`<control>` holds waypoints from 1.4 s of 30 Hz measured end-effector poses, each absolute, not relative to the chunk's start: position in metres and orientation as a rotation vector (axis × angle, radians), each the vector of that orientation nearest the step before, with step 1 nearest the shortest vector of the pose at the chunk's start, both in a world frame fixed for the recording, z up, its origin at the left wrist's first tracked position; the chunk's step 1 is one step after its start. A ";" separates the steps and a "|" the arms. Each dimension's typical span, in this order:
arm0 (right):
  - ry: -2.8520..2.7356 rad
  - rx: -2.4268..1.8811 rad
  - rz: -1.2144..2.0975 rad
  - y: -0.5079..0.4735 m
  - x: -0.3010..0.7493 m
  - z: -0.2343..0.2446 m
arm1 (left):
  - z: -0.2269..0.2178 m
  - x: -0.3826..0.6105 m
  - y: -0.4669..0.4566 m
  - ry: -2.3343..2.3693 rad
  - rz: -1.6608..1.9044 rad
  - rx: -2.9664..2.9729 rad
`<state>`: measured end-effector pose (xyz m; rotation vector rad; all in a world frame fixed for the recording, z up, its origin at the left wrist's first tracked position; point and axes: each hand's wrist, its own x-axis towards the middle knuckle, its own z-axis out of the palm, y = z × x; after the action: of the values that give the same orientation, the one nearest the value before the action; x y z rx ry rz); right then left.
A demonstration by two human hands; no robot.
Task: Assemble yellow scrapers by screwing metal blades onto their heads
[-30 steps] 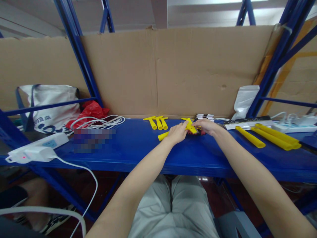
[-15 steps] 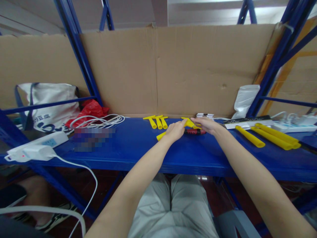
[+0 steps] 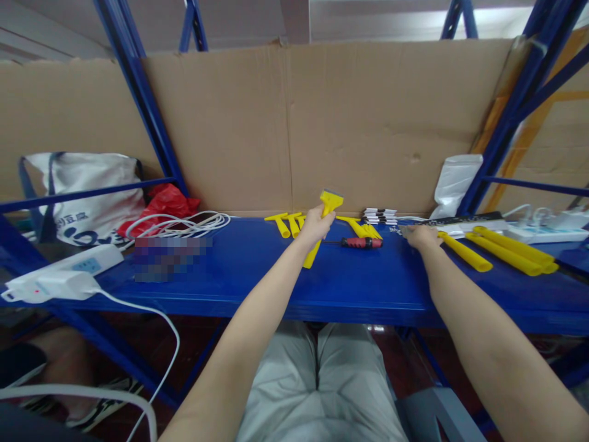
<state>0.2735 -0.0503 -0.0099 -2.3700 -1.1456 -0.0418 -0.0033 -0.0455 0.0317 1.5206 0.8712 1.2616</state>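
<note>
My left hand (image 3: 317, 226) is wrapped round the handle of a yellow scraper (image 3: 332, 200), held tilted above the blue shelf with its wide head up. My right hand (image 3: 422, 236) is low at the back right of the shelf, over small metallic bits (image 3: 396, 230) too small to name. Its fingers are drawn together, and what lies between them is hidden. A red and black screwdriver (image 3: 362, 243) lies between my hands, its shaft pointing left. Behind it are yellow scraper pieces (image 3: 356, 228). More yellow scrapers (image 3: 281, 227) lie left of my left hand, partly covered by it.
Small white packs (image 3: 380, 216) are stacked at the back. Yellow tubes (image 3: 508, 253) lie on the right, near a white power strip (image 3: 547, 234). To the left are a white cable coil (image 3: 202, 224), a red bag (image 3: 165, 205), a cloth bag (image 3: 92, 196) and another power strip (image 3: 64, 273).
My left hand has raised the yellow scraper off the shelf area beside the screwdriver, head up. My right hand has left the scraper and moved right to the small metallic bits.
</note>
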 end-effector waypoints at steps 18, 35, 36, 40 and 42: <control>-1.405 -2.363 -0.280 -0.031 0.279 -0.021 | 0.024 -0.008 -0.039 0.708 0.991 1.114; -1.677 -2.456 -0.435 -0.040 0.251 -0.007 | 0.017 -0.001 -0.040 0.830 0.770 1.065; -1.684 -2.451 -0.438 -0.040 0.251 -0.008 | 0.017 -0.001 -0.040 0.830 0.766 1.066; -1.677 -2.442 -0.453 -0.040 0.249 -0.008 | 0.017 0.000 -0.041 0.835 0.745 1.075; -1.641 -2.419 -0.462 -0.041 0.246 -0.004 | 0.017 0.000 -0.042 0.839 0.741 1.080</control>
<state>0.2460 -0.0413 -0.0039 -2.4188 -1.6412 -0.4621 -0.0002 -0.0416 0.0172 1.0796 0.8395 0.7412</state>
